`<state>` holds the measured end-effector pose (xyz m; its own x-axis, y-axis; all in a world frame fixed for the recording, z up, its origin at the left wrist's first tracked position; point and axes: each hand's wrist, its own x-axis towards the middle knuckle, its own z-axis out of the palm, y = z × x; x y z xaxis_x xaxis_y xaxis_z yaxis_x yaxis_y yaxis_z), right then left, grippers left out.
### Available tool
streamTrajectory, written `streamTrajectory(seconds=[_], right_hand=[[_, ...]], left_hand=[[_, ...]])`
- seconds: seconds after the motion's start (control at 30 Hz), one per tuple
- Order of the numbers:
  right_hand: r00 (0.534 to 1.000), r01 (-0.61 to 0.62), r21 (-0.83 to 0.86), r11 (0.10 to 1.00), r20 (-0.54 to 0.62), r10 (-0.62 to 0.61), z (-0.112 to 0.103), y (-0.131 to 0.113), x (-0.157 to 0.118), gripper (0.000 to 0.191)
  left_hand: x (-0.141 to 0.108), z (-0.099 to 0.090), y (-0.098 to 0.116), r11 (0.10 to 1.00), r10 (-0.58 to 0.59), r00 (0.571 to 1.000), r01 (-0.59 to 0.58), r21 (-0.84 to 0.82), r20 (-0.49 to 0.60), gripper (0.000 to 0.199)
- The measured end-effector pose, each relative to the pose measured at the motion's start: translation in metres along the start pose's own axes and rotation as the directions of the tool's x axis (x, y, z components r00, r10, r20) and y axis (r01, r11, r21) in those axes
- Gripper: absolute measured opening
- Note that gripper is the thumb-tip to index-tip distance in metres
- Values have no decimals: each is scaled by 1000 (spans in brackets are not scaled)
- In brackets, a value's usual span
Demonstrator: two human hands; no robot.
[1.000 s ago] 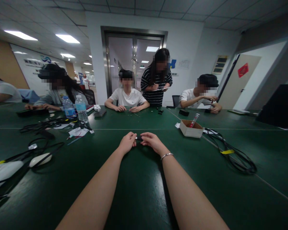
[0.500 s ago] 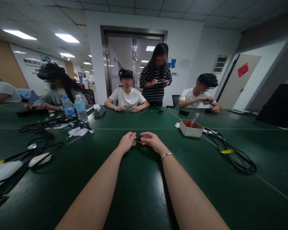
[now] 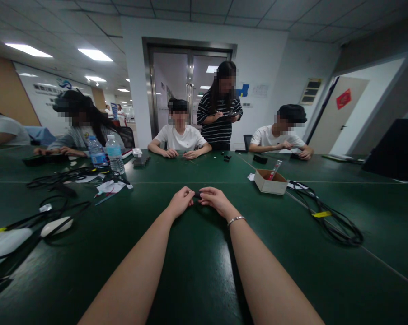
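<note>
Both my hands meet over the green table (image 3: 197, 253), in the middle of the view. A small dark piece (image 3: 197, 195) sits between them, mostly covered by fingers and too small to name. My right hand (image 3: 214, 198) is closed, its thumb and fingertips pinching the dark piece. My left hand (image 3: 181, 201) is closed too, fingertips pressed together against the piece's left end. Whether the left fingers grip the piece itself or something smaller cannot be made out.
An open box (image 3: 270, 182) with a clear red-marked tube (image 3: 275, 169) stands to the right, beside a coiled black cable (image 3: 339, 230). Water bottles (image 3: 114, 154), cables, papers (image 3: 110, 186) and a white mouse (image 3: 57, 226) lie left. Several people sit or stand across the table.
My left fingertips have come closer to my right hand, covering the light end of the piece that showed before. Across the table, the right-hand person's raised hand has lowered.
</note>
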<state>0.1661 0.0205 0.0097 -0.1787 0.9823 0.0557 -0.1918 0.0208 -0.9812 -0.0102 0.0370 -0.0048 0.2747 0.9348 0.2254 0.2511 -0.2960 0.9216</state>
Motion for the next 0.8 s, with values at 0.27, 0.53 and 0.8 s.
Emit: streamTrajectory(seconds=[0.27,0.53,0.8], right_hand=[[1000,-5,-9,1000,17,5,0,-1,-1,17],[1000,-4,-11,1000,26,4,1,-2,-1,18],[1000,-10,-20,1000,8,10,1,-1,-1,17]], left_hand=[[-1,-2,0,990,10,1000,-8,140,-12,40],[-3,-2,3,981,-5,999,11,191,-33,47],[-2,3,7,966,-34,995,58,253,-98,55]])
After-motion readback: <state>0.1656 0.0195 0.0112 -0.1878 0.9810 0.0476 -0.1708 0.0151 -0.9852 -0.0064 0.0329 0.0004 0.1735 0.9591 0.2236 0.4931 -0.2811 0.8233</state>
